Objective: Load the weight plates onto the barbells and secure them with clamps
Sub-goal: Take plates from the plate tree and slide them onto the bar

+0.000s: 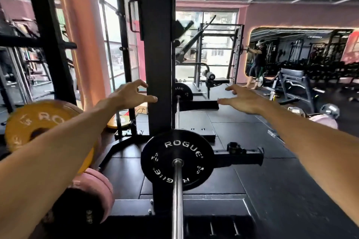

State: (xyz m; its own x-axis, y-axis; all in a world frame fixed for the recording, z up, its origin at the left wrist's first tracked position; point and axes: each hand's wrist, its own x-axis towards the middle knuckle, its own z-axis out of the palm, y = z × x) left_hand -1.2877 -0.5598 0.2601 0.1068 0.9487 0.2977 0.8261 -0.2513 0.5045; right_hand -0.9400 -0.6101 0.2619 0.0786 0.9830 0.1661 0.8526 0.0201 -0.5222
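A steel barbell (177, 190) runs away from me along the middle of the view. A black Rogue plate (177, 159) sits on its near sleeve, and a second black plate (182, 93) sits at the far end. A black clamp (234, 148) lies on the rack's base bar to the right of the near plate. My left hand (132, 95) and my right hand (242, 101) are both stretched forward in the air above the bar, fingers spread, holding nothing. The left hand's fingertips are level with the black rack upright (157, 50).
Yellow Rogue plates (38, 122) and pink plates (93, 186) hang on storage pegs at my left. Black rubber floor spreads to the right. A bench and another rack stand at the back, with a wall mirror (299, 56) that reflects a person, and dumbbells at far right.
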